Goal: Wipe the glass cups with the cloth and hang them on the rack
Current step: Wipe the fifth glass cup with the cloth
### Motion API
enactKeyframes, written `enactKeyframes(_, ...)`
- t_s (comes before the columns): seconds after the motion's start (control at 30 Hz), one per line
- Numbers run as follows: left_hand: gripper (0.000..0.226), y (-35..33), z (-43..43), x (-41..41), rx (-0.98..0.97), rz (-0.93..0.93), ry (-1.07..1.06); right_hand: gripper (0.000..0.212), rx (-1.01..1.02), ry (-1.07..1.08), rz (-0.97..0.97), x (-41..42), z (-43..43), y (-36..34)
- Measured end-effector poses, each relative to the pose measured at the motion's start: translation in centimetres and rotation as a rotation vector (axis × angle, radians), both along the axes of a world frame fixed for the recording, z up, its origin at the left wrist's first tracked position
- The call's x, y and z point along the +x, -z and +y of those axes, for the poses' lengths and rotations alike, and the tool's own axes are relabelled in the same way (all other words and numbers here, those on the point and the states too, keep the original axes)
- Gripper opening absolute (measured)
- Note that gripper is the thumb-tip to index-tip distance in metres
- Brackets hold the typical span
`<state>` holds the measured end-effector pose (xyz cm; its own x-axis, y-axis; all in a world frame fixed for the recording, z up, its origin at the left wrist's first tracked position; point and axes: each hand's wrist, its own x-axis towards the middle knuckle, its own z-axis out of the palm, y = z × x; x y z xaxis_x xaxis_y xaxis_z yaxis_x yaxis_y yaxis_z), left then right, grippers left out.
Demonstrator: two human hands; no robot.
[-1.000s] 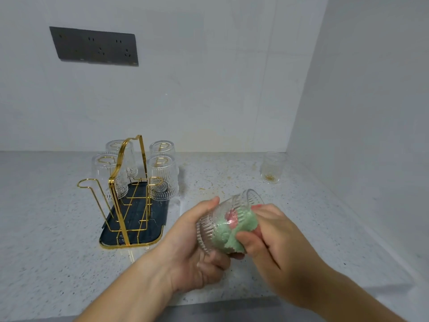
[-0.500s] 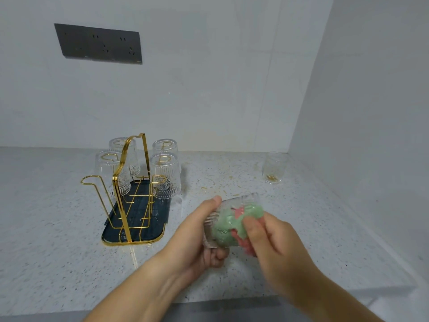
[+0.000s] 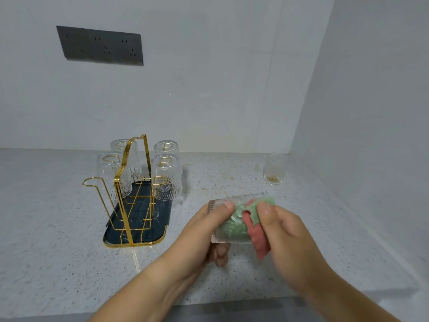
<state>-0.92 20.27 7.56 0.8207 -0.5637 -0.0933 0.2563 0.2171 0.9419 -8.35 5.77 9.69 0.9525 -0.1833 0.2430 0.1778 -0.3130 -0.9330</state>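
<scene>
My left hand (image 3: 204,231) grips a ribbed glass cup (image 3: 232,233) lying on its side above the counter. A green and pink cloth (image 3: 255,228) is stuffed into the cup's mouth, and my right hand (image 3: 287,235) pinches the cloth at the rim. A gold wire rack (image 3: 126,191) on a dark tray (image 3: 160,225) stands to the left. Several glass cups hang upside down on its far pegs, one of them at the right (image 3: 167,177). The near left peg (image 3: 89,182) is bare. Another glass cup (image 3: 274,168) stands upright in the far right corner.
The speckled counter (image 3: 58,252) runs to walls at the back and at the right. A dark socket panel (image 3: 99,45) sits on the back wall. Yellowish specks lie on the counter between the rack and the corner cup.
The cup has turned in my left hand and lies more level. More pink cloth hangs out of its mouth, and my right hand has shifted its pinch on the cloth.
</scene>
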Motion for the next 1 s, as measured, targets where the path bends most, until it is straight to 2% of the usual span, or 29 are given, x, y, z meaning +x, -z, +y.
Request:
enactKeyframes(0.03,0.028,-0.5,0.2,0.2,-0.025,0.129,0.059,0.052,-0.092,-0.017,-0.047,0.0,0.0,0.5)
enactKeyframes(0.1,0.047,-1.4,0.8,0.4,-0.034,0.372,0.228,0.040,-0.400,-0.035,-0.207,0.2,-1.0,1.5)
enactKeyframes(0.17,0.069,-1.5,1.2,0.6,-0.007,0.458,0.338,0.031,-0.638,-0.050,-0.318,0.5,-1.8,1.6)
enactKeyframes(0.23,0.079,-0.9,1.3,0.6,0.026,0.405,0.371,0.031,-0.584,-0.063,-0.333,0.5,-1.9,1.6)
enactKeyframes(0.3,0.076,-0.2,1.1,0.4,0.026,0.263,0.346,0.041,-0.267,-0.004,-0.217,0.2,-1.3,1.1)
enactKeyframes(0.37,0.061,0.7,0.7,0.2,0.013,0.055,0.202,0.048,0.034,0.024,-0.017,0.1,-0.7,0.3)
enactKeyframes(0.43,0.057,1.4,0.4,-0.1,0.044,-0.123,0.040,0.057,0.112,0.060,0.090,0.3,-0.3,-0.1)
enactKeyframes(0.53,0.060,1.8,0.3,-0.4,0.028,-0.204,-0.023,0.060,0.120,0.049,0.073,0.4,0.0,-0.4)
enactKeyframes(0.63,0.059,1.3,0.2,-0.1,0.068,-0.115,-0.087,0.051,0.068,-0.010,0.007,0.3,0.0,0.2)
enactKeyframes(0.7,0.052,0.8,0.3,0.5,0.018,0.132,-0.001,0.045,-0.054,-0.064,-0.044,0.3,-0.3,1.1)
enactKeyframes(0.77,0.051,0.1,0.7,0.9,-0.061,0.456,0.185,0.038,-0.390,-0.059,-0.162,0.6,-1.0,2.5)
enactKeyframes(0.83,0.054,0.3,1.0,1.1,-0.118,0.618,0.309,0.029,-0.617,-0.053,-0.240,0.7,-1.6,2.9)
enactKeyframes(0.9,0.056,1.0,1.2,1.0,-0.108,0.553,0.352,0.028,-0.557,-0.075,-0.228,0.5,-1.6,3.1)
enactKeyframes(1.0,0.049,1.7,1.1,0.5,-0.067,0.331,0.303,0.046,-0.120,-0.031,-0.033,0.3,-1.1,2.6)
